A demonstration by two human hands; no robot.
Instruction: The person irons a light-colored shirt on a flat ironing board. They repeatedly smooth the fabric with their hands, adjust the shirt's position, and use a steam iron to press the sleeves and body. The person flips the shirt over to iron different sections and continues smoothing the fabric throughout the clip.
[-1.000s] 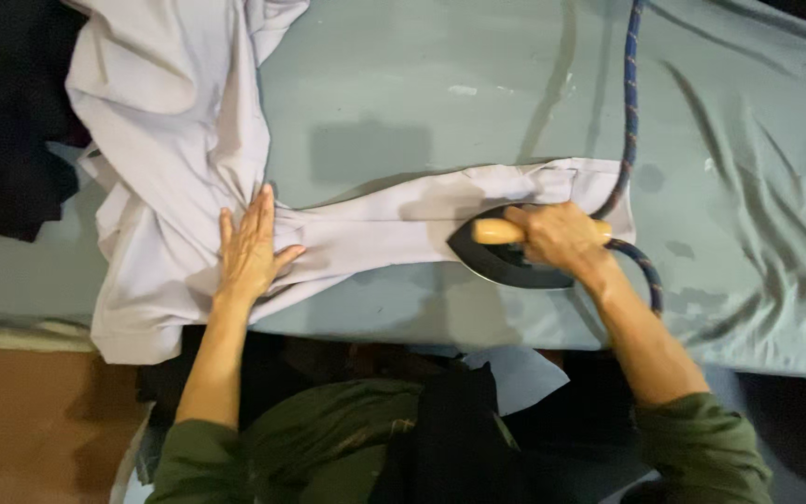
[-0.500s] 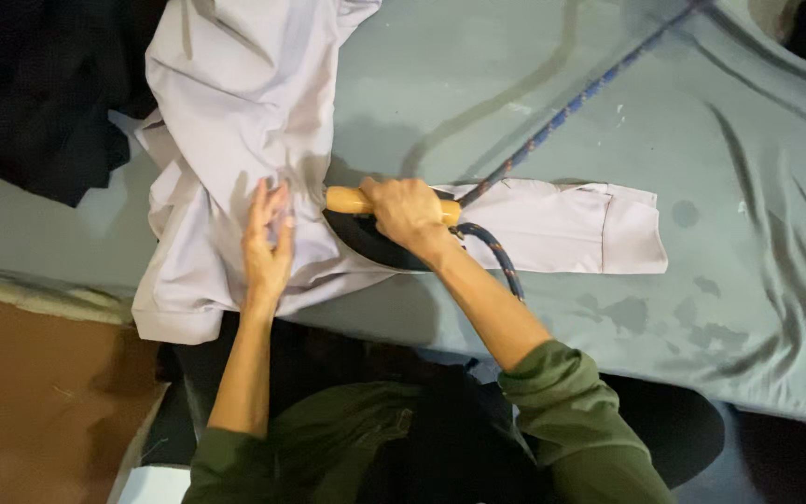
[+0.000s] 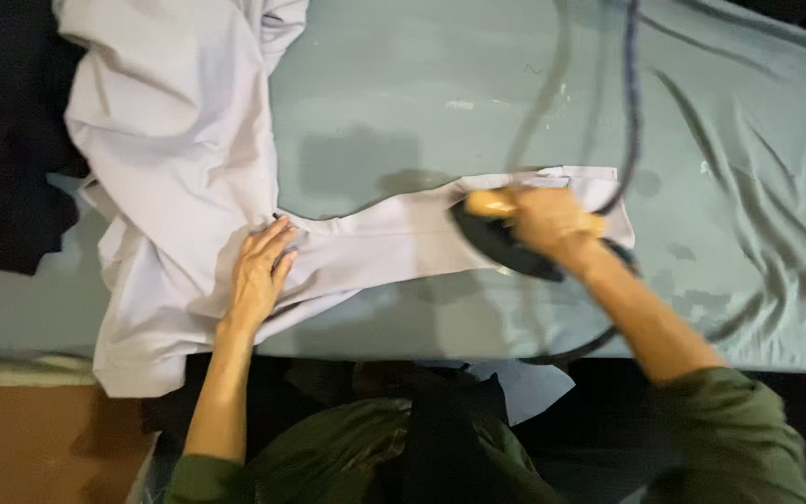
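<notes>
The pale lilac cotton shirt (image 3: 179, 177) lies bunched at the left end of the grey-green padded surface (image 3: 748, 187), one sleeve stretched rightward. The left hand (image 3: 258, 275) presses flat, fingers spread, where sleeve meets body. The right hand (image 3: 548, 219) grips the wooden handle of the black iron (image 3: 501, 245) near the cuff edge, its dark cord (image 3: 632, 103) trailing up. Bare cloth stretches wide to the right.

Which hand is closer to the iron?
Right. The right hand grips the iron's yellow handle; the left hand lies flat on the pale shirt, well away from it.
</notes>
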